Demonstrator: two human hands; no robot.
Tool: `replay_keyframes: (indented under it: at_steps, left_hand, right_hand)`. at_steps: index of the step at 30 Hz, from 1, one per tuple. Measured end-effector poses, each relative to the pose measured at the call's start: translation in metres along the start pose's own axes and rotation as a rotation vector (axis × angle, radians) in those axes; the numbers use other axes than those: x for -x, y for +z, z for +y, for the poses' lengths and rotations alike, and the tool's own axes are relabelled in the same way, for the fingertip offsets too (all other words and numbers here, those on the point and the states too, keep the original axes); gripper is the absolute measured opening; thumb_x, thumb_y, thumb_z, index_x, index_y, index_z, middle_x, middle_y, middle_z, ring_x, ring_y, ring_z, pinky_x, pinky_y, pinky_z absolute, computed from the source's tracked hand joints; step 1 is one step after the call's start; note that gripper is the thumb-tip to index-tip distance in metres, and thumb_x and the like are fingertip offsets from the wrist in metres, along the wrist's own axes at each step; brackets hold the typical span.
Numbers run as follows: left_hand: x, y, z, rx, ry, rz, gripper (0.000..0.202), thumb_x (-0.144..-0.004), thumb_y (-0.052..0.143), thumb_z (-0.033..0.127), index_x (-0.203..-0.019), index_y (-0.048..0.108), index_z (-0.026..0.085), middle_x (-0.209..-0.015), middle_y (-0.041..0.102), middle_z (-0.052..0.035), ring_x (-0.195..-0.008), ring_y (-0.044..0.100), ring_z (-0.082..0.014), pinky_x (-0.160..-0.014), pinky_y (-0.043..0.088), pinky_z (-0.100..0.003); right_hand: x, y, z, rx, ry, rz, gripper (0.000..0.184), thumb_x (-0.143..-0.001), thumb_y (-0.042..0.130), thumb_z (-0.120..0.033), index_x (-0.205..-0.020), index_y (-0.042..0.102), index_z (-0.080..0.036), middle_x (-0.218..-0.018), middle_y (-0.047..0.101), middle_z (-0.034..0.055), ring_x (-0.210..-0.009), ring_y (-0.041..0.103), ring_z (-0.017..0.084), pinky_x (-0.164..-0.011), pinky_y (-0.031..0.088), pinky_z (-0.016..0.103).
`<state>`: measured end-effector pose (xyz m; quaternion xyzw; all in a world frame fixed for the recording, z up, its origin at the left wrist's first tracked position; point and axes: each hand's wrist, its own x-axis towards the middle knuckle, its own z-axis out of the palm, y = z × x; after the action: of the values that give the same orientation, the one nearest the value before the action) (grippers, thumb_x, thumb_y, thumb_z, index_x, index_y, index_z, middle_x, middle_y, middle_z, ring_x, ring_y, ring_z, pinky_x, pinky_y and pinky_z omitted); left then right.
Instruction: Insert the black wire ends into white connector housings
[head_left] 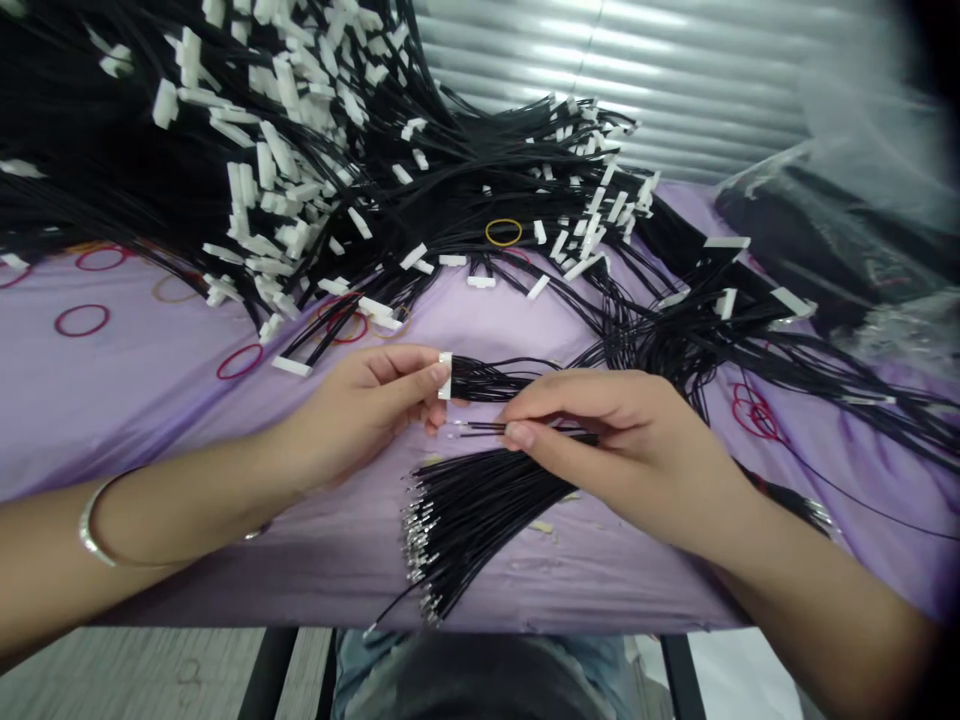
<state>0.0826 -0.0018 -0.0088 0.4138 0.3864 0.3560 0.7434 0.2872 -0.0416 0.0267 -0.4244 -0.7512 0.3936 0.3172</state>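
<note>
My left hand [375, 400] pinches a small white connector [445, 375] with black wires [487, 378] running out of it to the right. My right hand [600, 440] is closed in a pinch on a thin black wire [480, 428] with a metal tip, held just below the connector. Under my right hand lies a loose bundle of black wires with metal terminals [457, 520], fanned toward the table's front edge.
A purple cloth [112, 400] covers the table. A large heap of black wire harnesses with white connectors [300, 150] fills the back. Red rubber bands [81, 320] and a yellow one [503, 232] lie scattered. A clear plastic bag [847, 230] sits at the right.
</note>
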Motion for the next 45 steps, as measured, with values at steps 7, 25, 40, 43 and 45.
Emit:
replay_keyframes:
  at_steps: [7,25,40,43,45]
  left_hand:
    - [0.0,-0.006,-0.004,-0.121,0.063,-0.137,0.017,-0.085,0.069,0.026,-0.074,0.069,0.013,-0.061,0.061,-0.0001,-0.057,0.053,-0.0086,-0.058,0.044,-0.017]
    - [0.005,-0.007,-0.002,-0.289,0.042,-0.19,0.016,-0.088,0.063,0.025,-0.077,0.069,0.015,-0.063,0.063,0.0006,-0.06,0.054,-0.0093,-0.062,0.045,-0.017]
    - [0.006,-0.007,-0.003,-0.303,0.048,-0.188,0.014,-0.088,0.062,0.022,-0.081,0.072,0.016,-0.063,0.064,0.0015,-0.061,0.056,-0.0081,-0.062,0.045,-0.014]
    - [0.006,-0.008,-0.003,-0.292,0.041,-0.182,0.012,-0.088,0.063,0.022,-0.084,0.073,0.017,-0.064,0.065,0.0019,-0.061,0.056,-0.0078,-0.062,0.045,-0.013]
    - [0.006,-0.008,-0.003,-0.296,0.044,-0.174,0.011,-0.087,0.063,0.022,-0.085,0.073,0.018,-0.064,0.065,0.002,-0.062,0.057,-0.0079,-0.064,0.046,-0.014]
  right_hand:
    - [-0.004,-0.005,0.001,0.11,0.068,0.163,0.008,-0.08,0.065,-0.018,-0.074,0.069,-0.017,-0.07,0.068,-0.0013,-0.06,0.059,0.007,-0.054,0.045,0.017]
    - [-0.003,-0.003,0.006,0.194,0.077,0.139,0.013,-0.07,0.062,-0.007,-0.061,0.066,-0.016,-0.055,0.058,-0.0032,-0.05,0.047,0.006,-0.044,0.035,0.021]
    - [-0.005,-0.003,0.006,0.167,0.101,0.109,0.014,-0.073,0.061,-0.007,-0.064,0.069,-0.015,-0.056,0.06,-0.0027,-0.051,0.048,0.006,-0.044,0.034,0.019]
    - [-0.004,-0.004,0.005,0.146,0.153,0.085,0.014,-0.076,0.061,-0.012,-0.065,0.069,-0.014,-0.056,0.059,-0.0026,-0.051,0.046,0.005,-0.044,0.033,0.018]
    - [-0.004,-0.004,0.005,0.149,0.172,0.067,0.015,-0.078,0.06,-0.013,-0.065,0.069,-0.014,-0.055,0.057,-0.0029,-0.05,0.044,0.005,-0.043,0.033,0.018]
